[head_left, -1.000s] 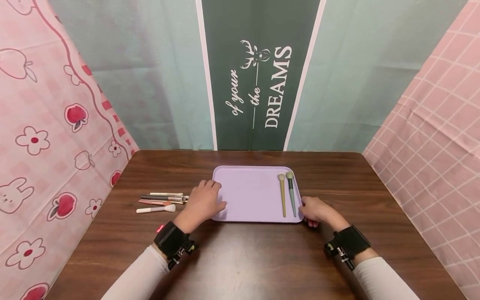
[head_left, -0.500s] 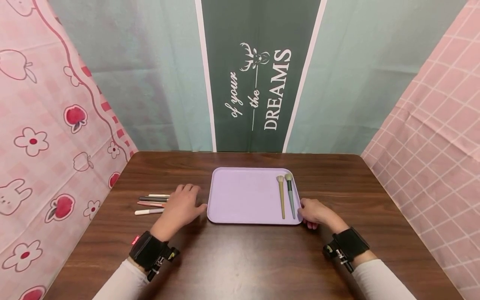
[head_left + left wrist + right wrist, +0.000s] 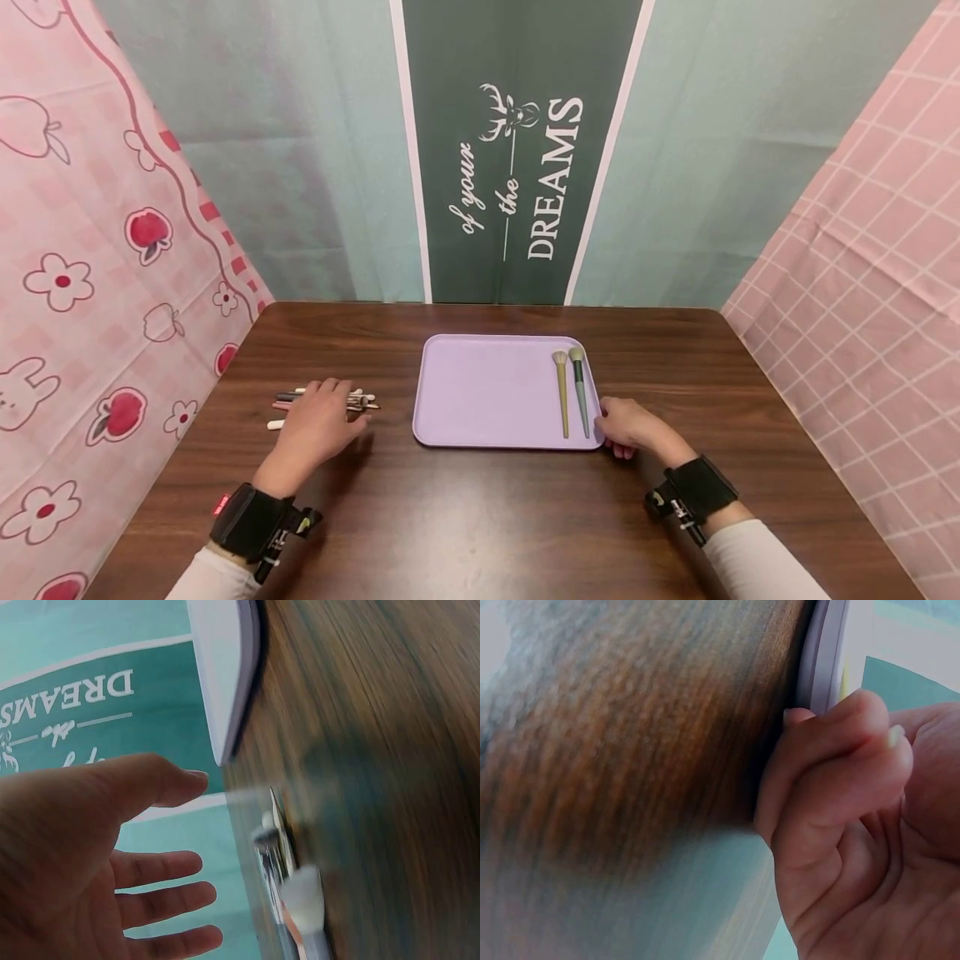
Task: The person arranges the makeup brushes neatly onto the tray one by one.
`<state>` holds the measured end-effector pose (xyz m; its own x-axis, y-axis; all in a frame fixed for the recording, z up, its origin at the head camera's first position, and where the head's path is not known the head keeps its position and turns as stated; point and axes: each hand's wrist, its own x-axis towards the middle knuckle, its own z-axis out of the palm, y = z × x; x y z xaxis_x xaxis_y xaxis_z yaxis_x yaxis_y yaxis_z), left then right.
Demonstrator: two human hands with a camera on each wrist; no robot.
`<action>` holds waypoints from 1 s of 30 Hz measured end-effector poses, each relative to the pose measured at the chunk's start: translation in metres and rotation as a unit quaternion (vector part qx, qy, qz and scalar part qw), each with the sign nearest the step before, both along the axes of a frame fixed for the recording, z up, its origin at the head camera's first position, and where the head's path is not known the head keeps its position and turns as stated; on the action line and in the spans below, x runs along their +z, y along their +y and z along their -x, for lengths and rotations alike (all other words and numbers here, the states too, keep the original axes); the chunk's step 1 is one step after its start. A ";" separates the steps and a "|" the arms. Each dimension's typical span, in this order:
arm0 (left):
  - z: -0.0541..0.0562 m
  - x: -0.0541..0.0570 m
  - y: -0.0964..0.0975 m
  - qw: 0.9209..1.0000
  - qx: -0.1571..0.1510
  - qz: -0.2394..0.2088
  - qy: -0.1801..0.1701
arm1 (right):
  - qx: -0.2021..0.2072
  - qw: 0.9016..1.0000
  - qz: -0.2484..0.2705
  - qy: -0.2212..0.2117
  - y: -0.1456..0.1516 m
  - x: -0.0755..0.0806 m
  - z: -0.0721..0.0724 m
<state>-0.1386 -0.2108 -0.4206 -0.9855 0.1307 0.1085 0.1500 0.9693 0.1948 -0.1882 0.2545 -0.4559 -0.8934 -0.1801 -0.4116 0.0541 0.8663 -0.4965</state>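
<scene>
The left hand (image 3: 317, 421) has swung away from the tray (image 3: 487, 392) to over the loose brushes (image 3: 358, 401), spread and holding nothing, so the work seems to shift there; the right hand (image 3: 636, 425), fingers curled, grips the tray's corner near two greenish brushes (image 3: 564, 402) inside.

Bright, even light leaves a soft glare on the table (image 3: 480, 517), which blurs in both wrist views.

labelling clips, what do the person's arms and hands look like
White sleeves on both sides, and black wristbands, each with a small, mostly black device attached. The left wristband has a red tag. Left hand and right hand are gloveless.
</scene>
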 end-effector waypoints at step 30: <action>-0.012 -0.011 -0.051 0.999 0.026 -0.016 -0.030 | 0.003 1.000 -0.001 0.000 0.004 -0.003 0.004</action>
<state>-0.1267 -0.2613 -0.4317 -0.9957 0.0762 0.0530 0.0865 0.9688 0.2323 -0.1918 0.2581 -0.4589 -0.8923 -0.1853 -0.4118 0.0486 0.8672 -0.4955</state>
